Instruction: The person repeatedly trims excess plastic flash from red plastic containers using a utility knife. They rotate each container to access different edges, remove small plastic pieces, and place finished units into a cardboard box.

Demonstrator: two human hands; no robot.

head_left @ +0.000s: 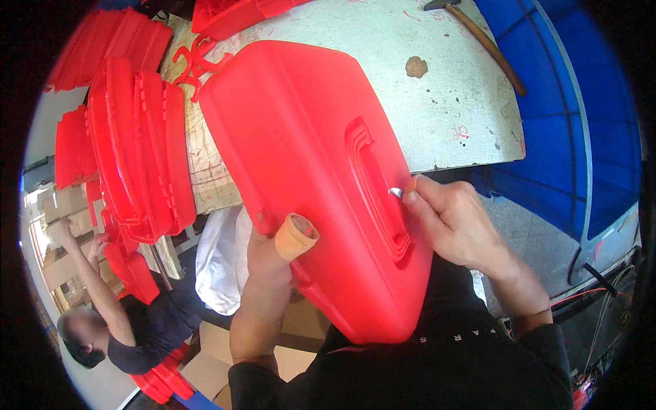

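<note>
A large red plastic case shell lies tilted across my front, its near end against my dark shirt and its far part over the table. My left hand grips its left edge, with a tan finger cot over the thumb, which lies on the shell. The left fingers are hidden beneath it. At the long recessed handle area, my right hand pinches a small tool with a shiny metal tip. The tip is beside the recess rim; the rest of the tool is hidden in my fingers.
Stacked red shells stand at the left. Red trimmed loops and a hammer lie on the worn white table. Blue panels rise at right. Another person works at lower left, near cardboard boxes.
</note>
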